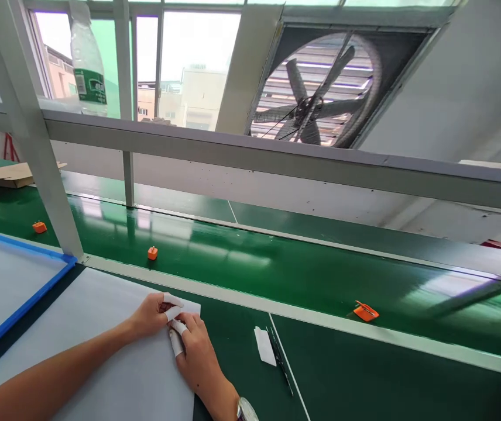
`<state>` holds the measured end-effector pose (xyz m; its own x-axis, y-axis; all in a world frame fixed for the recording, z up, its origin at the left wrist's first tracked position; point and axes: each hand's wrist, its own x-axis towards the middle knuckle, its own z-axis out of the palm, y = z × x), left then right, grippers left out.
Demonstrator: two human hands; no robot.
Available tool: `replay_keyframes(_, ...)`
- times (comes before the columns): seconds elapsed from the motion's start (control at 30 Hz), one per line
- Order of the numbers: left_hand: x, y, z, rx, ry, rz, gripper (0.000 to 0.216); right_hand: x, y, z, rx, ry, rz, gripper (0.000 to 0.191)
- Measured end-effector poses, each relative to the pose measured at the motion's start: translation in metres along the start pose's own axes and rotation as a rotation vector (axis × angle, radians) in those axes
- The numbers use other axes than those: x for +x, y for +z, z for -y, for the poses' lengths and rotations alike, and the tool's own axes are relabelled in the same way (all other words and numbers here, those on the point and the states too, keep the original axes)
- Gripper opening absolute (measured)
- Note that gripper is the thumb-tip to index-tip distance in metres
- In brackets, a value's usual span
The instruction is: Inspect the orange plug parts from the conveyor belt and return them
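Close together, the person's two bare hands meet over the far right corner of a large, smooth white sheet (101, 327), which lies on a dark green flat worktop (386, 374). The left hand (151, 314) comes in from the left, its forearm crossing above the sheet, with thumb and forefinger curled toward each other; the right hand (201, 355) lies beside it with bent fingers, its tips almost meeting the left's. White wrappings (176, 342) cover several fingertips, and a round silver wristwatch (246, 409) sits on the right wrist. The fingers hide the contact point, so I cannot tell whether either hand pinches the sheet, something small, or nothing. Left of the sheet is a pale panel with a bright blue rim (26, 244). Right of the hands, a small white rectangular card (265, 346) lies next to a slender black tool (282, 365), perhaps tweezers. Past the worktop's pale edge runs a glossy green belt (277, 263), carrying two small orange blocks (153, 253) toward the left and a flat orange piece (366, 312) farther right.
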<state>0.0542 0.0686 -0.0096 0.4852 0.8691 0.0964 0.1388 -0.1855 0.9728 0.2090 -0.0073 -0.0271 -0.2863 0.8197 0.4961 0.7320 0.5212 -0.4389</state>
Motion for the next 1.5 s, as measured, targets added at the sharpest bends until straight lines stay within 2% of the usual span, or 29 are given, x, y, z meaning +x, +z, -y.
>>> replay_keyframes(0.17,-0.009,-0.001,-0.004,0.064,0.092,-0.1,0.007,-0.003,-0.003,0.0,-0.021,-0.029,0.044,0.042)
replay_keyframes(0.3,-0.018,0.002,-0.001,0.224,0.191,-0.192,0.011,-0.005,-0.001,-0.007,-0.001,-0.069,0.027,0.044)
replay_keyframes(0.5,-0.026,0.009,0.009,0.371,0.221,-0.04,0.015,-0.015,0.013,-0.028,-0.027,-0.101,0.004,0.039)
replay_keyframes(0.63,-0.025,0.007,0.008,0.364,0.203,-0.004,0.014,-0.021,0.021,-0.036,0.026,-0.092,-0.032,0.039)
replay_keyframes(0.87,-0.023,0.006,0.0,0.376,0.171,0.037,0.014,-0.022,0.023,-0.036,0.093,-0.071,-0.07,0.039)
replay_keyframes(1.0,-0.025,0.003,-0.008,0.317,0.168,0.106,0.028,-0.02,0.025,-0.032,0.097,-0.025,-0.092,0.037)
replay_keyframes(1.17,-0.025,0.002,-0.008,0.327,0.167,0.11,0.025,-0.019,0.027,-0.028,0.083,0.027,-0.071,0.039)
replay_keyframes(1.33,-0.025,0.003,-0.003,0.302,0.199,0.091,0.022,-0.018,0.025,-0.03,0.084,-0.01,-0.069,0.042)
replay_keyframes(1.5,-0.026,0.004,0.0,0.348,0.174,0.081,0.024,-0.016,0.023,-0.029,0.095,-0.008,-0.066,0.036)
